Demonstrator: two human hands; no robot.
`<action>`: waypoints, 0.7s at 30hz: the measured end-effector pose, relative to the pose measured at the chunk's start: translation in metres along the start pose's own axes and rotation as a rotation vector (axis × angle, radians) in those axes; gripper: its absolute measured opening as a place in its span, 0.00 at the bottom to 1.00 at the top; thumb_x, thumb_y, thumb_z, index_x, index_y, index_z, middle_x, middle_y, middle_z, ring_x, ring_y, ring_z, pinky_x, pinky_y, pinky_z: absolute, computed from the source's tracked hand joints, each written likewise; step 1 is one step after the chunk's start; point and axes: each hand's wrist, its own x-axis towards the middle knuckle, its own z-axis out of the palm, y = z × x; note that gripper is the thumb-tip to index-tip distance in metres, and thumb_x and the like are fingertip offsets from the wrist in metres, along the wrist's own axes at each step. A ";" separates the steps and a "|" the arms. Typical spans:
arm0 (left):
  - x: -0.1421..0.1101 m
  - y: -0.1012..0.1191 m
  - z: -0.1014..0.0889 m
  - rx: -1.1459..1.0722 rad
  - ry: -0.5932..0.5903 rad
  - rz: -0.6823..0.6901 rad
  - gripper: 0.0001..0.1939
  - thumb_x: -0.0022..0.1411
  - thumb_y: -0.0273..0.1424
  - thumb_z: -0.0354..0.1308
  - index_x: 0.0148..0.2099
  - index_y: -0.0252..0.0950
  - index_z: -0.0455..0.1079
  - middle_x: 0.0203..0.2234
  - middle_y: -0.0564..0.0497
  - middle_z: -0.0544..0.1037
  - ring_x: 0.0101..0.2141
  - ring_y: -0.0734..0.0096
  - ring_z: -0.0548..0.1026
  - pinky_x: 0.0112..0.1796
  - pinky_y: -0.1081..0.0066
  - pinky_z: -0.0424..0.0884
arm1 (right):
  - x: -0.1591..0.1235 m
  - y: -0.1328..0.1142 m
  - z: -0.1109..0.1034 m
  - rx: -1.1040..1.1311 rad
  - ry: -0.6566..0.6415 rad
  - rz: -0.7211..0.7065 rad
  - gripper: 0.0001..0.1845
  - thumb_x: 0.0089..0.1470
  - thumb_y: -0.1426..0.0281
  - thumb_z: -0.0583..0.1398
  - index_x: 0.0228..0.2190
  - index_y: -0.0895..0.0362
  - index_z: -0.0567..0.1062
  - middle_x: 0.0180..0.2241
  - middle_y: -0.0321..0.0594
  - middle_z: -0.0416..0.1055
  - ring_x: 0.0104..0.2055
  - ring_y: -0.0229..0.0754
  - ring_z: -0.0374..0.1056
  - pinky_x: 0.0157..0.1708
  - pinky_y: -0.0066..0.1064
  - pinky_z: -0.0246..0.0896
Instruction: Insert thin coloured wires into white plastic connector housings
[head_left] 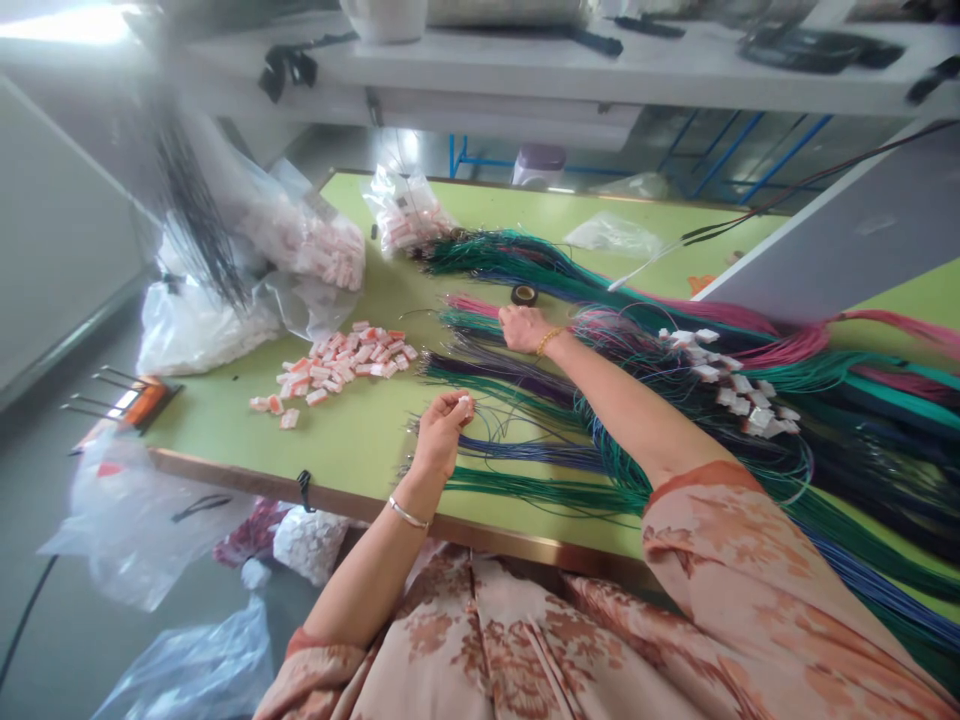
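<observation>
Pinched between the thumb and fingers of my left hand (440,432) is a small white connector housing (466,406). It is held above the near wire bundles, and thin wires trail close to it. Farther forward, my right hand (523,329) reaches over the pink wires (471,304) and teal-green wires, its fingers curled down at the wires; the fingertips are partly hidden. A roll of black tape (524,295) lies just beyond that hand. To the left is a loose pile of white and orange connector housings (341,362). Purple wires (510,378) and green wires (547,492) lie in bundles nearby.
Wires with white connectors (731,385) lie at right, beneath and beyond my right forearm. Plastic bags of housings (330,250) stand at the back left. An orange holder with metal pins (142,405) sits at the left corner. A grey panel (862,230) rises at right.
</observation>
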 end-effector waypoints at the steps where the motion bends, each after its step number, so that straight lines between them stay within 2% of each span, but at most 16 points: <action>1: 0.000 0.000 0.000 0.001 -0.002 0.000 0.16 0.45 0.32 0.71 0.35 0.32 0.73 0.27 0.52 0.75 0.28 0.79 0.69 0.35 0.71 0.64 | 0.000 -0.001 0.000 0.023 0.016 0.026 0.17 0.56 0.71 0.53 0.47 0.61 0.72 0.45 0.56 0.74 0.45 0.53 0.71 0.44 0.38 0.63; 6: -0.001 0.001 0.001 0.009 -0.003 0.001 0.16 0.45 0.33 0.71 0.35 0.33 0.72 0.26 0.52 0.74 0.27 0.78 0.68 0.35 0.72 0.63 | 0.000 -0.001 0.000 0.134 0.104 0.036 0.12 0.56 0.65 0.56 0.38 0.58 0.75 0.38 0.48 0.77 0.41 0.48 0.72 0.41 0.34 0.62; 12: -0.001 0.001 0.000 -0.003 0.004 -0.002 0.17 0.44 0.33 0.72 0.35 0.33 0.72 0.26 0.52 0.75 0.27 0.79 0.68 0.35 0.72 0.63 | 0.004 0.004 -0.001 0.480 0.138 0.034 0.11 0.51 0.67 0.59 0.35 0.61 0.77 0.33 0.42 0.77 0.33 0.38 0.69 0.34 0.26 0.61; 15: -0.001 0.000 0.000 -0.003 0.000 -0.003 0.16 0.44 0.33 0.72 0.35 0.33 0.72 0.27 0.52 0.75 0.28 0.78 0.69 0.35 0.71 0.63 | 0.006 0.006 0.000 0.496 0.162 0.036 0.11 0.50 0.65 0.60 0.31 0.59 0.78 0.30 0.39 0.77 0.31 0.38 0.69 0.34 0.27 0.61; 19: -0.001 0.000 -0.001 -0.014 -0.009 -0.001 0.16 0.44 0.33 0.72 0.35 0.32 0.73 0.27 0.52 0.75 0.27 0.79 0.69 0.35 0.72 0.64 | 0.007 0.010 0.000 0.544 0.245 0.098 0.12 0.49 0.66 0.60 0.34 0.59 0.78 0.32 0.40 0.77 0.33 0.38 0.70 0.35 0.27 0.62; 21: -0.001 -0.001 -0.002 -0.018 -0.015 0.006 0.16 0.45 0.33 0.72 0.35 0.33 0.72 0.26 0.52 0.75 0.27 0.79 0.68 0.35 0.72 0.64 | 0.005 0.015 -0.001 0.540 0.232 0.114 0.11 0.48 0.68 0.60 0.34 0.59 0.78 0.33 0.41 0.78 0.33 0.38 0.70 0.35 0.27 0.62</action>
